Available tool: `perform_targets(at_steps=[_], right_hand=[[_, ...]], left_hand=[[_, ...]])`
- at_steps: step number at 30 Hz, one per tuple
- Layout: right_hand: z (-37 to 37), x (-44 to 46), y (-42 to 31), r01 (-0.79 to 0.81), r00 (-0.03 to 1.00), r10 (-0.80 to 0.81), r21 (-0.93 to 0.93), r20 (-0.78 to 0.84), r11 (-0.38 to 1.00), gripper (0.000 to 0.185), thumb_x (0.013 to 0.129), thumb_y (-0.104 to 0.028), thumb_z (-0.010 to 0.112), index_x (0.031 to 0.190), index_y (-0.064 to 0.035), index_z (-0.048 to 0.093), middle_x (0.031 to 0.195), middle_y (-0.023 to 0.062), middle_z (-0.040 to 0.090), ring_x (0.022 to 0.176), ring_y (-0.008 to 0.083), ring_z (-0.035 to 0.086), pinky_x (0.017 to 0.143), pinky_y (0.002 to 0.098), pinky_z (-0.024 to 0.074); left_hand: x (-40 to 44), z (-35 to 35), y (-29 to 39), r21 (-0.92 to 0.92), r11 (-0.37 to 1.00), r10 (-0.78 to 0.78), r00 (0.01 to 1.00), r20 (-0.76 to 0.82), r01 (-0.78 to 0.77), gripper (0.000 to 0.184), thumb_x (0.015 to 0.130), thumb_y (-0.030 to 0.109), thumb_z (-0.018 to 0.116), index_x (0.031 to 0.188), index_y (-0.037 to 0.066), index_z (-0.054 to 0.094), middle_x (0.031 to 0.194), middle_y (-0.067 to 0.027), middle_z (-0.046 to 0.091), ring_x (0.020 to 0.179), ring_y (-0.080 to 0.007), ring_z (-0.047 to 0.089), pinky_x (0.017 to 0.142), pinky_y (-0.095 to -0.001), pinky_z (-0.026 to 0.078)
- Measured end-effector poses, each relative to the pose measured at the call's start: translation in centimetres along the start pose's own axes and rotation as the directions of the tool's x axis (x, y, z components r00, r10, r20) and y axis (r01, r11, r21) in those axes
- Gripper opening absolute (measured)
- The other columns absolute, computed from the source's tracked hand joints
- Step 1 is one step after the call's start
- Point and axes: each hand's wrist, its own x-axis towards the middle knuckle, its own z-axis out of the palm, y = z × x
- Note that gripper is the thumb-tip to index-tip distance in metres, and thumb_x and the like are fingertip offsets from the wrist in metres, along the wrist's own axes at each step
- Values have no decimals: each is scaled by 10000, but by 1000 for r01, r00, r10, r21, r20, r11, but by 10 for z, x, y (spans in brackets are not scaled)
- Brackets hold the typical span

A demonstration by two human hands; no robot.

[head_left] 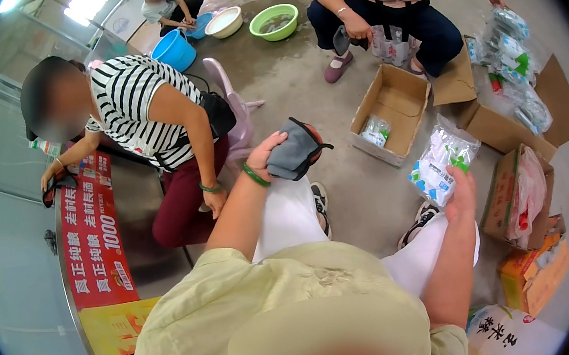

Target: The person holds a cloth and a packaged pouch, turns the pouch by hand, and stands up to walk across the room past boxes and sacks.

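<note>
One clear plastic packet is in the right hand, held at its lower right edge. The packet is flat and roughly rectangular, of glossy, wrinkled film with blue and green print. It is positioned just right of the near corner of the open carton.

One grey fabric article is in the left hand, held from its left side. It is left of the carton and well apart from it. The article is soft and curved, with black edging, a reddish inner face and a short dark end.

The carton is rectangular, of brown cardboard, and contains one similar packet. One larger box, flaps spread, stands right of the carton. It carries a heap of packets; overlapping film makes an exact count unreliable.

Nearer than the carton, to its right, are two boxes: one brown with a pink plastic bag, one orange.

Beyond the carton, to its left, are four round basins: two blue, one cream, one green. One pink plastic chair stands left of the carton.
</note>
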Motion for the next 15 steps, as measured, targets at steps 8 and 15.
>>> perform_targets(at_steps=[8, 15], right_hand=[[12, -9, -1, 39, 999, -39, 0, -34, 999, 380, 734, -56, 619, 1100, -14, 525, 1008, 78, 583, 918, 191, 561, 802, 319, 456], [8, -15, 0, 91, 991, -96, -60, -92, 994, 332, 734, -51, 603, 1054, -12, 527, 971, 88, 583, 862, 194, 580, 759, 329, 471]], left_hand=[[9, -7, -4, 56, 995, 84, 994, -74, -80, 365, 871, 192, 530, 1166, -17, 482, 1080, -140, 595, 957, -245, 605, 855, -359, 491], [2, 4, -1, 24, 1000, 2, 981, -193, 2, 225, 909, 181, 497, 1067, 26, 538, 963, -100, 634, 857, -221, 634, 753, -342, 522]])
